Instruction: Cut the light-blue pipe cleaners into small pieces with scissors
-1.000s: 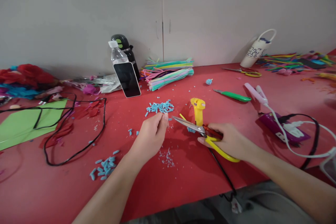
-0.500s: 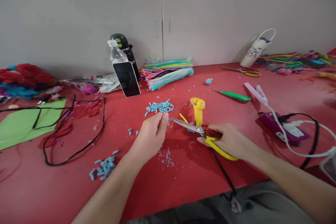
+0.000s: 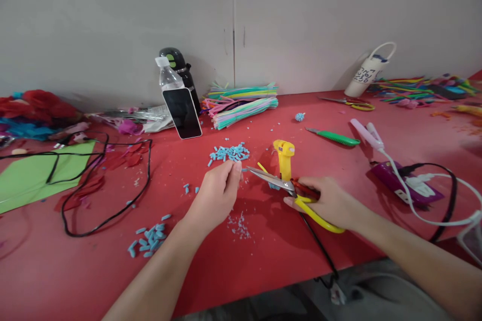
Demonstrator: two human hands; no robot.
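Note:
My left hand (image 3: 220, 190) is closed in a pinch on a short piece of blue pipe cleaner (image 3: 244, 170), whose end pokes out between thumb and finger. My right hand (image 3: 327, 200) grips scissors (image 3: 271, 178) with red and yellow handles, their blade tips close to that blue end. Just beyond my left hand lies a pile of cut blue pieces (image 3: 230, 152). A second pile of blue pieces (image 3: 151, 239) rests left of my forearm. Fine blue clippings (image 3: 240, 226) are scattered below the blades. A yellow glue gun (image 3: 284, 158) stands behind the scissors.
Bundled pipe cleaners (image 3: 244, 105) lie at the back, right of a phone (image 3: 183, 113) propped on bottles. To the right are a green-handled knife (image 3: 337, 137) and a purple power strip (image 3: 406, 185) with cables. A black cable (image 3: 148, 180) loops across the left side.
The scissor tips have drawn back slightly to the right, away from my left fingers. My left hand stays nearly in place.

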